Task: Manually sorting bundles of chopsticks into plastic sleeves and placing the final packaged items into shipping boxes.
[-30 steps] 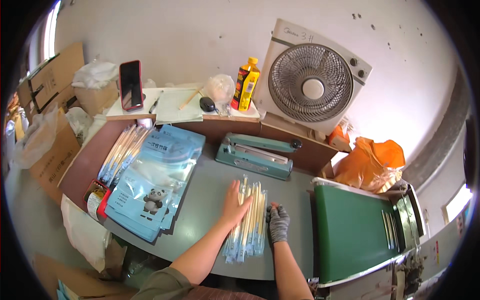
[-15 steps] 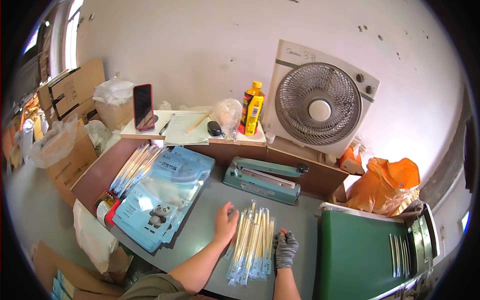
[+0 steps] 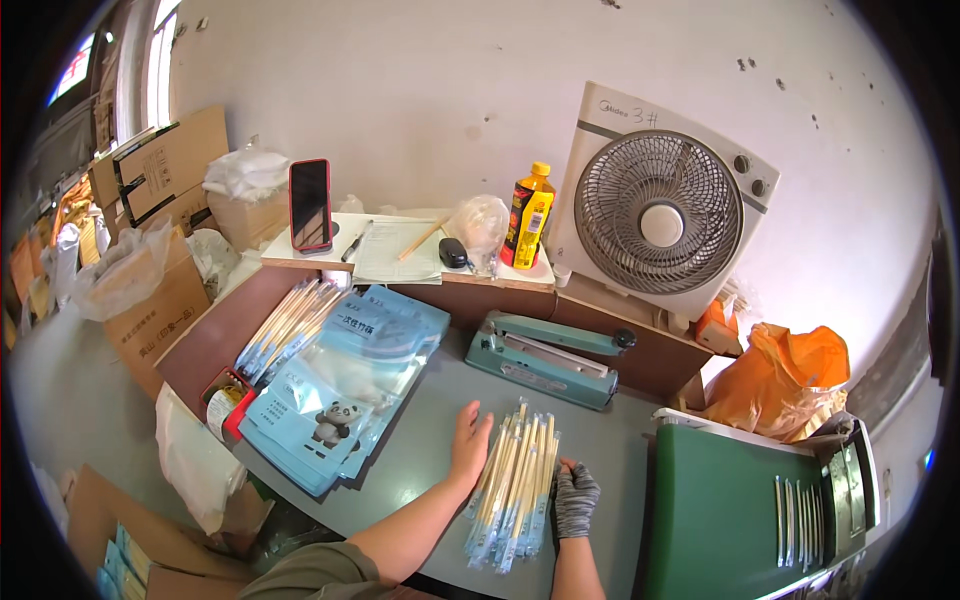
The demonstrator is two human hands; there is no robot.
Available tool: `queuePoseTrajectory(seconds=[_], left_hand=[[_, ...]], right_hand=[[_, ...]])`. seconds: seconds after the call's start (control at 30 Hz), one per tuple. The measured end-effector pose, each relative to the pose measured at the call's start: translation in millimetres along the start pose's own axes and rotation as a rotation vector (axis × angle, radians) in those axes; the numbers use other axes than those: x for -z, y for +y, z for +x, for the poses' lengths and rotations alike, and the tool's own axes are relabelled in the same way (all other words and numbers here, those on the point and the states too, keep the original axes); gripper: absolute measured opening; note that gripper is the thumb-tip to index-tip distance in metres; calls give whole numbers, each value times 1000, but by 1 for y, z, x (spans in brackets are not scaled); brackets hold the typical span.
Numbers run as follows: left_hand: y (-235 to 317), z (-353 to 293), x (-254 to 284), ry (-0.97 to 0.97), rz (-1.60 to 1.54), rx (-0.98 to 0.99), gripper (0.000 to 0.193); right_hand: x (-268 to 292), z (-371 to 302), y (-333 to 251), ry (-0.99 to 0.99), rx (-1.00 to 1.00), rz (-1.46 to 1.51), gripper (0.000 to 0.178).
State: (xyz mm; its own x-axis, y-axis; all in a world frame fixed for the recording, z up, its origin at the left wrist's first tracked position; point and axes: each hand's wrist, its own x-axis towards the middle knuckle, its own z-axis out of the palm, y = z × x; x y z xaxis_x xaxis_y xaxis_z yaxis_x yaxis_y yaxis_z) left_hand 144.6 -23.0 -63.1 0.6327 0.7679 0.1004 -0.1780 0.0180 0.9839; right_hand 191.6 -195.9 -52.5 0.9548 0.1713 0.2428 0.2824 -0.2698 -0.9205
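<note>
A loose pile of chopsticks in clear and blue wrappers [image 3: 515, 485] lies on the grey tabletop [image 3: 400, 475], its sticks pointing roughly away from me. My bare left hand [image 3: 470, 445] is at the pile's upper left side, fingers extended and palm toward it. On the opposite side, my right hand [image 3: 576, 498], in a striped grey glove with bare fingertips, rests close against the wrapped sticks. Its fingers bend a little and grip nothing that I can see. Blue panda-printed bags [image 3: 335, 395] are stacked to the left, with more wrapped chopsticks [image 3: 290, 325] behind them.
A teal heat sealer [image 3: 545, 360] stands beyond the pile. On the right is a green conveyor belt [image 3: 715, 510] carrying several wrapped sticks [image 3: 798, 520]. A shelf at the back holds a phone [image 3: 310, 205] and yellow bottle [image 3: 527, 215], with a fan [image 3: 660, 200] beside them.
The whole view has shifted slightly, so the scene sits farther right in the picture. Both hands stay on either side of the chopstick pile, and the left appears slightly closer to it.
</note>
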Motion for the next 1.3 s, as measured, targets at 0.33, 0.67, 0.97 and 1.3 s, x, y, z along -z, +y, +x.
queuePoseTrajectory(seconds=[0.33, 0.67, 0.97, 1.3], left_hand=[[10, 0, 9, 125, -343, 135, 36], [10, 0, 10, 104, -350, 143, 33], [12, -2, 9, 84, -355, 152, 32], [19, 10, 11, 106, -337, 142, 28]], right_hand=[[3, -1, -10, 62, -130, 237, 11], [3, 1, -3, 49, -197, 329, 12], [6, -1, -9, 30, -249, 402, 11], [1, 7, -5, 37, -154, 384, 9]])
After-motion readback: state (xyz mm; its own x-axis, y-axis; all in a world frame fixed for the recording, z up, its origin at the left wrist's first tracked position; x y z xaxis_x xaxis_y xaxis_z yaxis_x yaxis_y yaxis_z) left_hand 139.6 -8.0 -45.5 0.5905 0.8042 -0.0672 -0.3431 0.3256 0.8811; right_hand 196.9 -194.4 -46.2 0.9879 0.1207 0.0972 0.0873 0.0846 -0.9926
